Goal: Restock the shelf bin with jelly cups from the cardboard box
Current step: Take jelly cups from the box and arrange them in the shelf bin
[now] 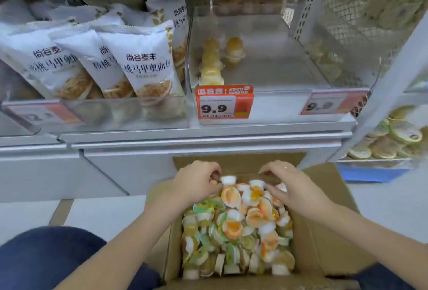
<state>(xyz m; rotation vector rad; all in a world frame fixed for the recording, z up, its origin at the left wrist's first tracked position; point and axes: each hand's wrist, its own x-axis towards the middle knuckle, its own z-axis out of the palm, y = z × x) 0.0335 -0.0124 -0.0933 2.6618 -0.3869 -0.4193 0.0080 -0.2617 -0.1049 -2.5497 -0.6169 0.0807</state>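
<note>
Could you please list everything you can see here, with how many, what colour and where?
cardboard box: one, brown, open on the floor below the shelf.
jelly cups: many, orange, green and white, heaped in the box.
shelf bin: one, clear, middle of the shelf, nearly bare.
cups in bin: a few, yellowish, left side of the bin.
bread bags: several, white, bin to the left.
price tag: one, red, reads 9.9, on the bin front.
left hand: fingers curled round cups at the box's far end.
right hand: fingers curled over cups there.
</note>
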